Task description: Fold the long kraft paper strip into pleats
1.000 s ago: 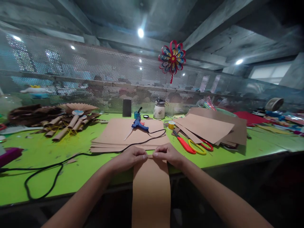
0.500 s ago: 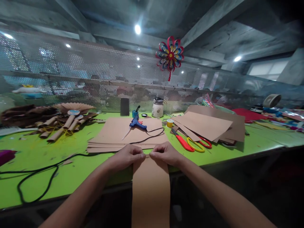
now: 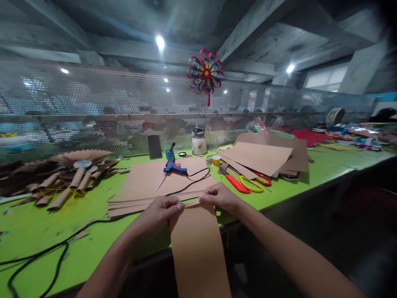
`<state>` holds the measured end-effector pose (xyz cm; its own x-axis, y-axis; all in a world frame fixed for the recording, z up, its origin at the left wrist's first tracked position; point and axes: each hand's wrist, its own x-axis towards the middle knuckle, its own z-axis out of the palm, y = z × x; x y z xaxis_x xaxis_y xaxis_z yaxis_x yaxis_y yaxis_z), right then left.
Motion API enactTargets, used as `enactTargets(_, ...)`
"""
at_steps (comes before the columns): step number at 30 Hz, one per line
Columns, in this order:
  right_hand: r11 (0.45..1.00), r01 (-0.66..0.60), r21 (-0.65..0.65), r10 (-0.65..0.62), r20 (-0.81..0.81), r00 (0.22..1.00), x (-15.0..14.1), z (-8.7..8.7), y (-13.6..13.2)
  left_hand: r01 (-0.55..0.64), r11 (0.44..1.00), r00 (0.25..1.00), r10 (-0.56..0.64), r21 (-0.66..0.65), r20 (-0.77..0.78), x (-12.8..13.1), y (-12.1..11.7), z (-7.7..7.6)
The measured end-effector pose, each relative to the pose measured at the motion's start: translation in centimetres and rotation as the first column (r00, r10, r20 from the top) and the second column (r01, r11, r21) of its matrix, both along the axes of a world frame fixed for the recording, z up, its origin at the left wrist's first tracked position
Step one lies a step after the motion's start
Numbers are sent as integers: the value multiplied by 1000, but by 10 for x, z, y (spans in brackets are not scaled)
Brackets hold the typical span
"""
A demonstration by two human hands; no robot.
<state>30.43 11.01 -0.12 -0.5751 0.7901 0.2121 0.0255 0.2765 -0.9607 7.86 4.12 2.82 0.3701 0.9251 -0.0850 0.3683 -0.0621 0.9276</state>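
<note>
A long strip of brown kraft paper (image 3: 198, 248) hangs down over the front edge of the green table, its far end lying near the stack of paper. My left hand (image 3: 164, 209) pinches the strip's top left corner between thumb and fingers. At the top right corner my right hand (image 3: 221, 196) has a similar pinch. Between the two hands, a narrow fold shows along the top edge. Just beyond them a blue glue gun (image 3: 173, 166) rests on a stack of brown paper sheets (image 3: 136, 182), its black cord trailing off.
Red-handled scissors (image 3: 237, 183) and yellow-handled scissors (image 3: 252, 185) lie right of my hands, before loose brown sheets (image 3: 260, 155). Paper tubes and a pleated fan (image 3: 82, 157) sit left. A bottle (image 3: 199, 142) and yellow spool (image 3: 216, 160) stand behind. The black cord (image 3: 65, 241) crosses the left side.
The view has turned slightly right, so the table's things appear farther left. My hands have moved a little apart along the strip's top edge, and the strip now tilts slightly.
</note>
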Motion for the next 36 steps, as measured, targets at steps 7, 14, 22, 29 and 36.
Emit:
enactTargets(7,998,32,49,-33,22,999,-4,4,-8,-14,997,997,20,73,-80,7,8,6)
enactTargets(14,991,76,113,-85,79,993,-10,1,-6,57,984,957,-5,171,-290,16,25,6)
enactTargets(22,995,-60,78,49,139,989,-5,3,2,52,980,941,17,194,-337,10,25,-6)
enactTargets(29,997,-56,56,49,125,991,-4,1,0,41,975,917,50,216,-396,12,19,3)
enactTargets(36,997,-57,45,52,103,993,-3,-2,-1,41,975,945,33,219,-324,7,9,8)
